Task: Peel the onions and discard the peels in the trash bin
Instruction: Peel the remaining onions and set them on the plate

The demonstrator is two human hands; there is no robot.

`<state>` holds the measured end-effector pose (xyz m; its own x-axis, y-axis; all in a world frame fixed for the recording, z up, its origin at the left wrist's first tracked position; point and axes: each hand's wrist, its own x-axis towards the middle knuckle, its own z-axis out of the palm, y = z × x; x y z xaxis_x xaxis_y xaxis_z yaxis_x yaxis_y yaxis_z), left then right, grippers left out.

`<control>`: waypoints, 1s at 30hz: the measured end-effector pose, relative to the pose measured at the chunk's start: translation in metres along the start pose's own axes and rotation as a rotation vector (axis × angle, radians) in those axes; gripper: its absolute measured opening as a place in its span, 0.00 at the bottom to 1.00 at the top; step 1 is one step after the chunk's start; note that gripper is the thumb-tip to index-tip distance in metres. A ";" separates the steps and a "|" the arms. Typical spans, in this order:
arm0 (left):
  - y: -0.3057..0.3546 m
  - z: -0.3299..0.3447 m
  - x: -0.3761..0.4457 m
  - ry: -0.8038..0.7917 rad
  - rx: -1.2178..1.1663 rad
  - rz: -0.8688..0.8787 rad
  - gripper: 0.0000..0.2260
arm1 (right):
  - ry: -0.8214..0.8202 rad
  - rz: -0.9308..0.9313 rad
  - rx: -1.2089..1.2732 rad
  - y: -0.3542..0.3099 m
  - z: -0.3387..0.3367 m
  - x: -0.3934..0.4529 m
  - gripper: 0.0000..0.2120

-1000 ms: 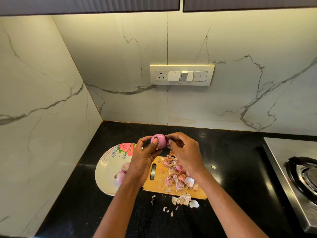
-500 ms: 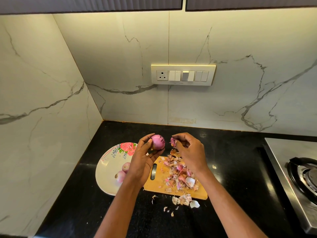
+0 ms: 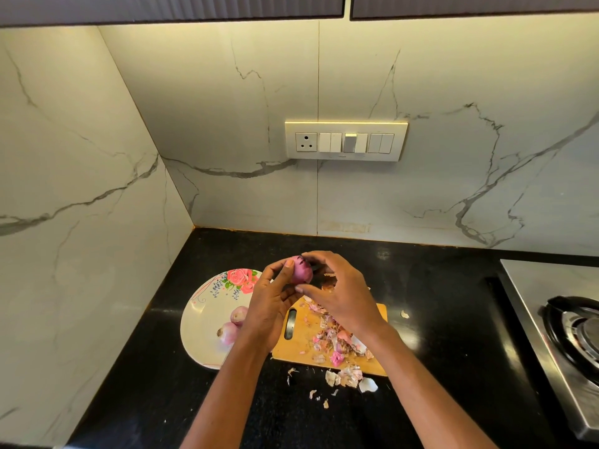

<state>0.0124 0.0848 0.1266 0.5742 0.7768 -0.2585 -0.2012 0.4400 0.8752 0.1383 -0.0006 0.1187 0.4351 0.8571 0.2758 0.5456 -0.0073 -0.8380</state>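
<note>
My left hand [image 3: 269, 303] grips a pink, partly peeled onion [image 3: 299, 270] above the far end of a wooden cutting board [image 3: 299, 346]. My right hand [image 3: 343, 294] is against the same onion, index finger curled over its top and thumb under it. Two more pink onions [image 3: 239, 315] [image 3: 228, 332] lie on a white floral plate [image 3: 199, 315] left of the board. A heap of onion peels [image 3: 337, 340] covers the board, partly hidden by my right forearm. No trash bin is in view.
Loose peels [image 3: 348, 377] lie on the black counter [image 3: 437, 319] in front of the board, and one scrap [image 3: 404, 315] to its right. A steel gas stove [image 3: 577, 332] fills the right edge. Marble walls close the corner, with a switch panel [image 3: 346, 141] behind.
My right hand had pulled a bit of peel away from the onion to the right; now it is back on the onion. My left hand has turned the onion slightly.
</note>
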 end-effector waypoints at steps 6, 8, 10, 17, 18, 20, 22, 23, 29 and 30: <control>0.003 -0.002 0.001 0.005 0.026 0.003 0.15 | 0.033 -0.033 0.055 -0.002 -0.005 0.003 0.17; 0.003 -0.004 0.002 0.029 0.027 -0.005 0.14 | 0.054 -0.028 0.056 0.000 -0.005 0.002 0.13; 0.003 -0.003 0.001 0.034 0.037 -0.010 0.16 | 0.078 -0.031 0.038 0.002 -0.006 0.001 0.11; 0.004 -0.001 0.000 0.031 -0.002 -0.050 0.14 | 0.189 0.072 0.099 0.009 -0.009 0.002 0.06; 0.004 -0.002 0.000 0.035 -0.008 -0.056 0.13 | 0.209 0.095 0.105 0.011 -0.010 0.002 0.05; 0.004 -0.003 0.000 0.036 -0.023 -0.064 0.11 | 0.240 0.141 0.099 0.018 -0.013 0.002 0.05; 0.005 -0.003 -0.001 0.033 -0.018 -0.061 0.10 | 0.236 0.188 0.031 0.026 -0.014 0.002 0.07; 0.005 -0.004 -0.001 0.026 -0.010 -0.056 0.11 | 0.217 0.210 -0.008 0.029 -0.014 0.002 0.09; 0.005 -0.001 -0.001 -0.018 0.037 -0.020 0.19 | 0.055 0.126 0.088 0.012 -0.015 0.003 0.15; 0.004 -0.001 -0.001 -0.024 0.040 -0.014 0.21 | 0.025 0.104 0.131 0.006 -0.015 0.004 0.15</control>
<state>0.0106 0.0866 0.1302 0.5960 0.7594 -0.2609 -0.1612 0.4315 0.8876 0.1543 -0.0054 0.1218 0.5029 0.8421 0.1949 0.3997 -0.0267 -0.9162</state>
